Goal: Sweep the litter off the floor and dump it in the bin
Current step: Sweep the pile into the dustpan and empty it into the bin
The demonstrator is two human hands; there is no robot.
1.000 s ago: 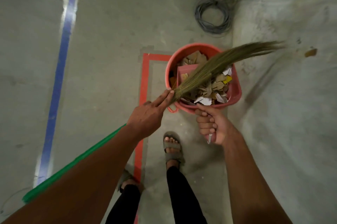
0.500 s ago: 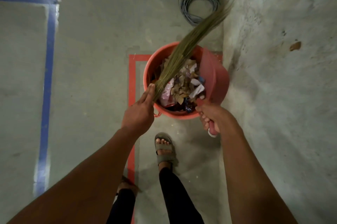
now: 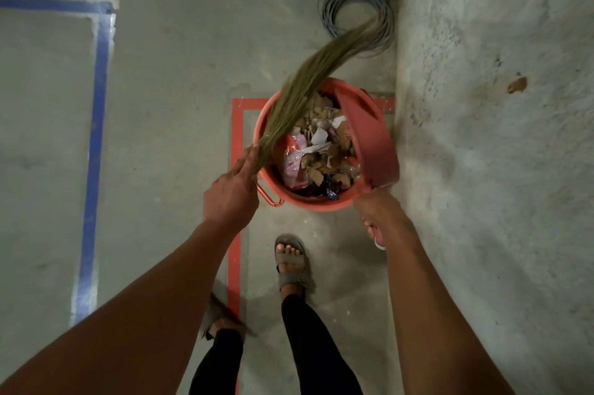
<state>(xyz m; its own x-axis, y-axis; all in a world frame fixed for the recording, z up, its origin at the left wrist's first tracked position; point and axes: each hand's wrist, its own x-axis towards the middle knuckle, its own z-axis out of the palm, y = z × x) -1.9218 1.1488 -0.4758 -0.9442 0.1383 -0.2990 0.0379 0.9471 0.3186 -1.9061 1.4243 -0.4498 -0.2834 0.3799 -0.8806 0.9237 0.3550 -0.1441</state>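
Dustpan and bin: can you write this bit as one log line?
step: dumping | right hand: grips dustpan, tipped over bin | left hand: holds broom | litter: in bin

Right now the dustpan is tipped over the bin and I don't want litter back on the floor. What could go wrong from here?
1. The bin looks heaped with litter; pieces may slide over its rim.
2. The broom bristles, held by the left hand, arc across the bin and could flick scraps out.
3. The dustpan, gripped by the right hand, hangs over the bin's right edge, so leftovers might drop outside.
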